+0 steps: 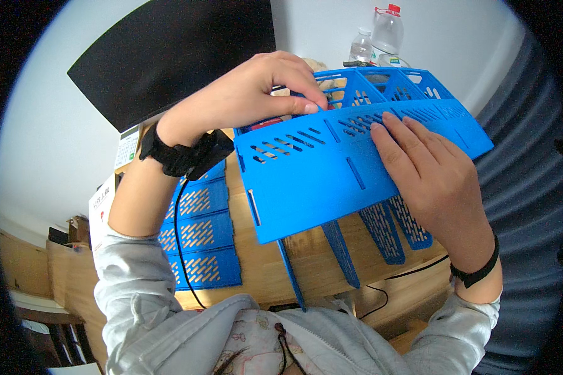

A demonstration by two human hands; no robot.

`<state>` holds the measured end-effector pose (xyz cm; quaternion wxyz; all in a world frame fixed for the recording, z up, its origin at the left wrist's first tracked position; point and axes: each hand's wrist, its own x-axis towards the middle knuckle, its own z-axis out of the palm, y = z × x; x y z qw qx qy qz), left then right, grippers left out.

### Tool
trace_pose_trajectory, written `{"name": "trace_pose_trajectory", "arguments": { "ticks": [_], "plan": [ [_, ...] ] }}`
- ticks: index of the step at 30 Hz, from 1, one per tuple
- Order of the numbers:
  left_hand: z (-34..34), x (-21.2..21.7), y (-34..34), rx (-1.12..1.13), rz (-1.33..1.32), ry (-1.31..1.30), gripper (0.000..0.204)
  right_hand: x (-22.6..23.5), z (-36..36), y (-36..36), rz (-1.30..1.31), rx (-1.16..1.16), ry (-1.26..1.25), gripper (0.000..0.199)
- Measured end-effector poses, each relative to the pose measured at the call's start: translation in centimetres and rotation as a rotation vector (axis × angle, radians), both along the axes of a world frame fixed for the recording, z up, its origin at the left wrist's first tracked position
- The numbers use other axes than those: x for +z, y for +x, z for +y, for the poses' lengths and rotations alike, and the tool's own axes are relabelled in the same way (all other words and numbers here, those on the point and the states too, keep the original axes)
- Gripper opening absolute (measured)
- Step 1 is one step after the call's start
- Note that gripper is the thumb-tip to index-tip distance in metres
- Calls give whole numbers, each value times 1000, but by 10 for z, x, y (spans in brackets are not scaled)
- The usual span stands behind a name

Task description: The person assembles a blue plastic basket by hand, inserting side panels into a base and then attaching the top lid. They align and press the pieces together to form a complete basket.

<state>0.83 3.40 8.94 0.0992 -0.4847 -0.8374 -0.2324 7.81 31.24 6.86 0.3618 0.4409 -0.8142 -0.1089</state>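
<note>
A blue plastic slotted rack [306, 200] is tilted up in front of me, above the desk. Upright dividers [381, 234] stick out below its long front panel, and an open lattice of bars [356, 87] shows behind its top edge. My left hand [281, 84] comes over that top edge, thumb and fingers closed on it where a divider meets the panel; some fingertips are hidden behind. Across the right half of the panel lies my right hand [425, 162], its fingers extended over the slots. Its thumb is out of sight at the lower edge.
Several blue slotted panels [200, 231] lie on the wooden desk [256, 250] at the left, with a black cable [178, 231] beside them. A dark monitor [181, 56] stands behind. Two clear plastic bottles [388, 34] are at the back right, near a dark pleated curtain [525, 187].
</note>
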Motion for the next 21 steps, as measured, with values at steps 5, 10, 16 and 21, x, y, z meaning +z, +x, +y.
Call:
{"name": "trace_pose_trajectory", "arguments": {
  "ticks": [5,10,16,21],
  "plan": [
    [-1,1,-1,-20,17,-27,16,-1,-5,-10,97,90,-22,32],
    [0,1,-1,-22,35,-27,14,-1,-6,-8,83,66,-11,33],
    [3,2,2,37,16,-60,14,3,-1,1,68,31,9,35],
    [-1,0,3,-12,8,-12,13,7,3,3,105,-15,0,35]
  ]
}}
